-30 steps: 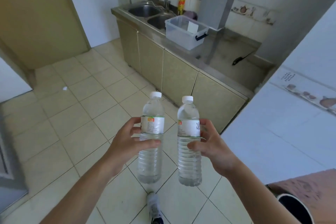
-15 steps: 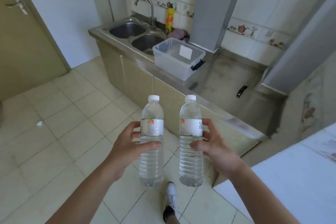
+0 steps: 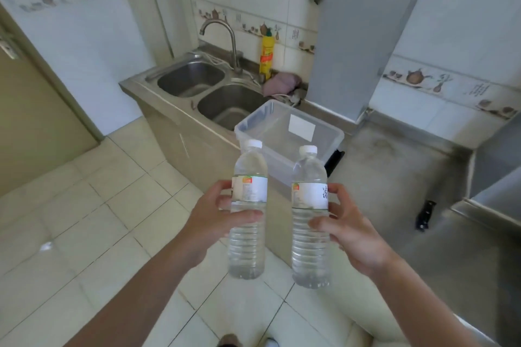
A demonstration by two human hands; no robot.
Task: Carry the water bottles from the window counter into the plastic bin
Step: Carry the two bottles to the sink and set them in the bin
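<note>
My left hand (image 3: 210, 220) grips a clear water bottle (image 3: 248, 245) with a white cap and white label, held upright. My right hand (image 3: 349, 229) grips a second such water bottle (image 3: 310, 251), also upright, beside the first. Both bottles hang over the floor just in front of the steel counter. The clear plastic bin (image 3: 318, 146) stands open on the counter right behind the bottle caps, with a white label on its far wall and nothing visible inside it.
A double steel sink (image 3: 208, 93) with a tap (image 3: 225, 36) lies left of the bin. A yellow bottle (image 3: 265, 56) and a pink cloth (image 3: 282, 83) sit behind it. A black-handled knife (image 3: 425, 214) lies on the counter (image 3: 394, 177) at right. A grey pillar (image 3: 352, 36) rises behind.
The view has come closer to the counter and the bin now sits right behind the bottles. Both hands keep the same grip on the upright bottles.
</note>
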